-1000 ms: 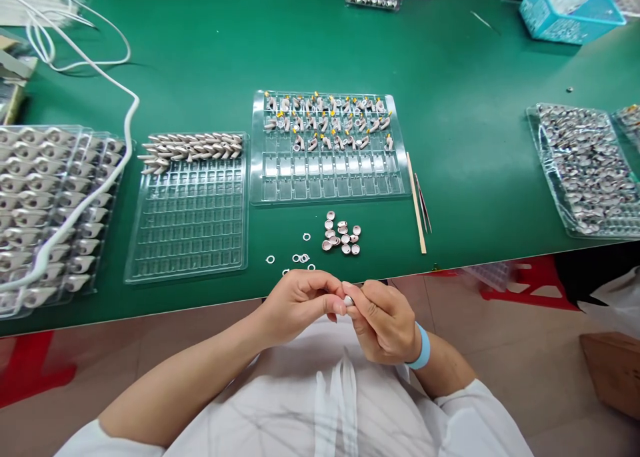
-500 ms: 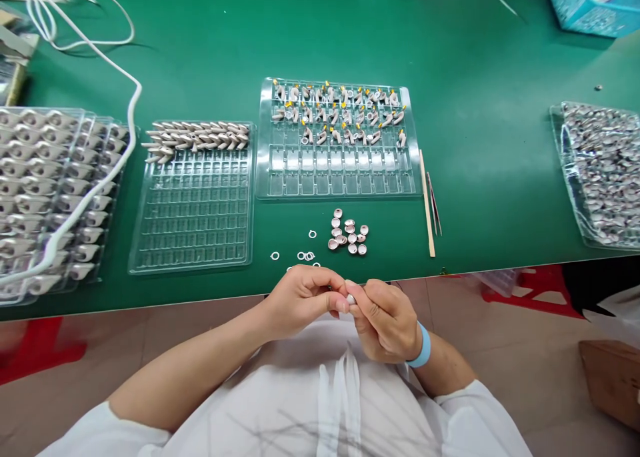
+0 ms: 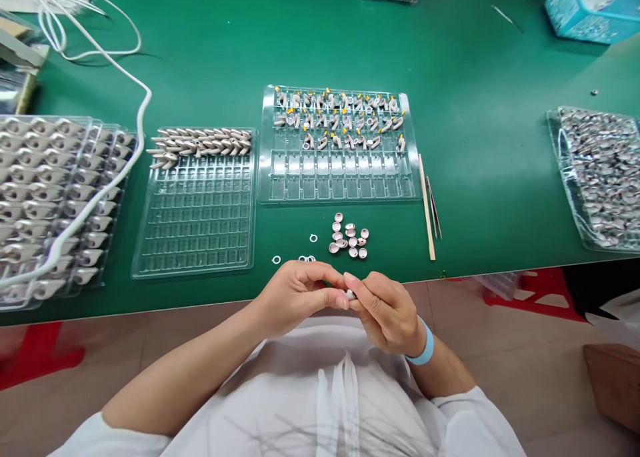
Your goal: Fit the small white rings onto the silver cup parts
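A small pale part point(image 3: 351, 295) sits to the near side of the loose round caps point(image 3: 350, 233). The left hand point(image 3: 295, 298) and right hand point(image 3: 393, 313) both pinch it in narrowed fingertips, neither closer; fingers cover most of it, so its long axis cannot be told.

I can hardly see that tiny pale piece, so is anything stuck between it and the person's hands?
Nothing visible is. The left hand and right hand both pinch the tiny pale piece in bare fingertips. Those fingertips cover part of it, so what is underneath can't be seen.
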A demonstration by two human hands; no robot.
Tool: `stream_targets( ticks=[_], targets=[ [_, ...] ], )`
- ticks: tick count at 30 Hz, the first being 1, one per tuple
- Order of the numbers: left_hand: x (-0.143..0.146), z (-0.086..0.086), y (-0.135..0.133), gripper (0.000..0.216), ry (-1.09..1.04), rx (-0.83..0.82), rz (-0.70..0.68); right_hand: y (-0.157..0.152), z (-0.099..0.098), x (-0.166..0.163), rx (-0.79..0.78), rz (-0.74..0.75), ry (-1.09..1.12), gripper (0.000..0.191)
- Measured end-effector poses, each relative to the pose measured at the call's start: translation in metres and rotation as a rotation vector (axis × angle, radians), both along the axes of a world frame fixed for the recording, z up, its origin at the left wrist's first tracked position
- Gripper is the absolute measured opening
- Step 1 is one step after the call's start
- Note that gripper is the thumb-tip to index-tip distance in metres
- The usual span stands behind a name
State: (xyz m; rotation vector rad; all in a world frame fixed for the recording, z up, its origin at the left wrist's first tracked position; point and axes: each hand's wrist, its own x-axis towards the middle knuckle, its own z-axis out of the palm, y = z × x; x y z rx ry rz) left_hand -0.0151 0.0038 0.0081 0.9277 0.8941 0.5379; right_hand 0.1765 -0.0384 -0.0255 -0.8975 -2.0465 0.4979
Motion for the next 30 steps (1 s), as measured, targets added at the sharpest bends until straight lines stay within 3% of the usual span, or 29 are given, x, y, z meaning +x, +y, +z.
stream_targets(
  ticks=[9,16,23,26,30],
  targets=[
    [0.0,-0.001,-0.002,0.01,0.05,-0.031,-0.009,0.003,0.007,0.002,-0.04,0.048,0.042,0.053],
    [0.0,0.006,0.003,0.013,-0.045,-0.193,-0.027,0.0,0.008,0.004,-0.081,0.076,0.056,0.052],
    [0.0,0.002,0.001,0.019,-0.054,-0.29,-0.053,-0.002,0.007,0.005,0.016,0.052,0.023,0.048],
    [0.002,0.0,-0.004,0.03,-0.029,-0.258,0.01,-0.003,0.006,0.003,0.039,0.01,0.05,0.041],
    [0.002,0.001,-0.013,0.035,0.052,-0.049,0.066,-0.004,0.008,0.001,0.01,-0.079,0.099,0.036]
  ],
)
